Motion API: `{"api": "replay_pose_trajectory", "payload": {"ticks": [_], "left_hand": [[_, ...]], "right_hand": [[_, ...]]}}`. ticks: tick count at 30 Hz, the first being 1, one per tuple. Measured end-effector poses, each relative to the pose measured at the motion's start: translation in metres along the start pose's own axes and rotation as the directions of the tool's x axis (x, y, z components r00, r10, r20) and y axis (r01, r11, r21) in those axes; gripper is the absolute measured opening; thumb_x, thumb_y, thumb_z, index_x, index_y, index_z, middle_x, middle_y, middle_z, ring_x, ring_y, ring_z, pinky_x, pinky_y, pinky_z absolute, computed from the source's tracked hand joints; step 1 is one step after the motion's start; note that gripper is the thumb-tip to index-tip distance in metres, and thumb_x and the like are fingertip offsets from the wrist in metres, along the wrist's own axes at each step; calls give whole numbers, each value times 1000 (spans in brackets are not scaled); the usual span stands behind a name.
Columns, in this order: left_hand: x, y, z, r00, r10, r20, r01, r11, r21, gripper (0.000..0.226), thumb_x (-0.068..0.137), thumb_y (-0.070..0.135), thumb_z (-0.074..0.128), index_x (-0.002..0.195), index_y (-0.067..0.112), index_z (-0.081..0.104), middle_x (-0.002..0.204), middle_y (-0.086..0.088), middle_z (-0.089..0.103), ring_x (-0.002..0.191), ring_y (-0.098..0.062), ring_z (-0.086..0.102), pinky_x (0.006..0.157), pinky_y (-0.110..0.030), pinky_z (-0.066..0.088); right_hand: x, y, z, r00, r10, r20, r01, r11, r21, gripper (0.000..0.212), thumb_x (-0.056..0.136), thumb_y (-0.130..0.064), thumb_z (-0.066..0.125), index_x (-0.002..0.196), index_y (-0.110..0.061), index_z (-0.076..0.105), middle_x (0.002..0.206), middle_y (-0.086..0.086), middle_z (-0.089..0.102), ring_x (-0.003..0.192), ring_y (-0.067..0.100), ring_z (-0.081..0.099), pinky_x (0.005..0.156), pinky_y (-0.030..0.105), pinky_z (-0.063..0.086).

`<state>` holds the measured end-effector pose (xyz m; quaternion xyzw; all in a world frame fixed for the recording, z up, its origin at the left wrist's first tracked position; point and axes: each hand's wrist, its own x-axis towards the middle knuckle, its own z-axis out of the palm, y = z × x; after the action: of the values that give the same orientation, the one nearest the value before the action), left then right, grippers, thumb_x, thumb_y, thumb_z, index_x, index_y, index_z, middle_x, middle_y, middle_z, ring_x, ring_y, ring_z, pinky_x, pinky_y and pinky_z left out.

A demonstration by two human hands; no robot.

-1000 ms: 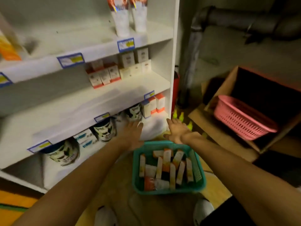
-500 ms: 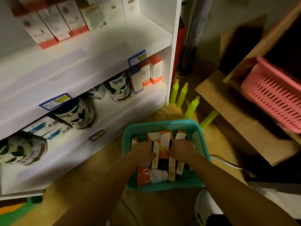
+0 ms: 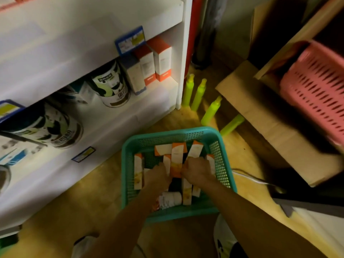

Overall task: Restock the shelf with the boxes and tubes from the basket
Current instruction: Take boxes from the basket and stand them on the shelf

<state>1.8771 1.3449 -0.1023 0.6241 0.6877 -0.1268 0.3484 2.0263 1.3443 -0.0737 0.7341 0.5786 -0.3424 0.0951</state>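
A teal basket [image 3: 130, 151] sits on the wooden floor in front of a white shelf [image 3: 111, 125]. Several white-and-orange boxes [image 3: 177, 155] lie inside it, with a white tube [image 3: 170, 199] near its front wall. Both hands are down in the basket, knuckles up. My left hand [image 3: 158, 175] curls its fingers round a box left of the middle. Just right of the middle box, my right hand [image 3: 197, 171] does the same with another box. Their fingertips are hidden among the boxes. Similar white-and-orange boxes [image 3: 161, 58] stand at the right end of the lower shelf.
Large printed cans [image 3: 111, 86] fill the lower shelf. Several lime-green bottles [image 3: 199, 94] stand or lie on the floor beyond the basket. A cardboard box [image 3: 260, 112] holding a pink basket [image 3: 316, 94] is at the right. A white cable [image 3: 247, 175] runs beside the teal basket.
Both hands dropped from the shelf front down into the teal basket and curled round boxes. The view tilted down and closer to the basket.
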Motion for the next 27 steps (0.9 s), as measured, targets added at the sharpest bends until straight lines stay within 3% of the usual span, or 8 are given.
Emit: {"api": "replay_pose_trajectory", "payload": {"ticks": [3,6,8,12,17,21,24,27], "left_hand": [[-2,-1,1,999,-29,-32,26,994,-103,44,90,56,48,116,22,59,107,-3,68,94,-24,65,82,-40,54],[-19,-1,-14,999,-33,-29,28,987,-158,28,96,48,47,100,24,62,99,0,67,91,-20,64,83,-37,53],[-23,-6,-26,999,-6,-41,-2,979,-202,18,94,41,56,99,24,58,97,2,64,90,-18,61,85,-36,52],[-31,-16,-61,993,69,-101,-85,982,-168,35,85,37,69,108,15,55,95,2,57,94,-21,63,74,-31,46],[-51,-22,-106,953,146,-267,-222,933,-282,25,75,23,76,83,19,53,80,4,56,89,-26,66,66,-32,49],[-83,-27,-148,922,153,-355,-275,905,-324,36,78,21,75,105,9,55,92,-7,63,92,-30,66,75,-41,54],[-111,-33,-179,892,156,-424,-301,905,-301,34,80,17,73,100,13,46,93,-5,58,89,-24,61,68,-36,46],[-148,-43,-213,856,135,-498,-318,898,-304,35,81,16,74,105,16,48,101,-4,62,91,-23,60,69,-32,42]], "right_hand": [[4,11,-10,995,-72,65,64,992,107,31,85,-52,56,89,-22,64,88,2,67,80,21,63,57,30,43],[1,11,-24,991,-116,69,106,985,137,45,85,-41,66,125,-21,60,117,3,66,104,23,63,74,30,47],[-1,5,-32,992,-126,30,118,975,189,51,82,-33,71,130,-22,58,123,4,66,108,23,62,84,34,52],[-15,-13,-54,980,-196,-46,201,956,215,48,84,-30,70,130,-21,59,121,6,66,107,25,63,87,39,54],[-36,-36,-94,959,-244,-143,276,919,283,47,87,-24,70,132,-18,60,125,8,66,111,25,62,93,40,53],[-63,-62,-129,937,-276,-215,340,864,372,39,87,-18,72,125,-19,65,115,1,66,109,21,62,90,30,52],[-89,-88,-156,913,-294,-284,399,789,467,27,84,-15,76,105,-28,66,101,-1,67,103,23,64,95,38,54],[-117,-117,-179,880,-340,-332,467,748,472,34,80,-10,78,110,-23,68,102,2,69,100,25,66,94,44,55]]}}
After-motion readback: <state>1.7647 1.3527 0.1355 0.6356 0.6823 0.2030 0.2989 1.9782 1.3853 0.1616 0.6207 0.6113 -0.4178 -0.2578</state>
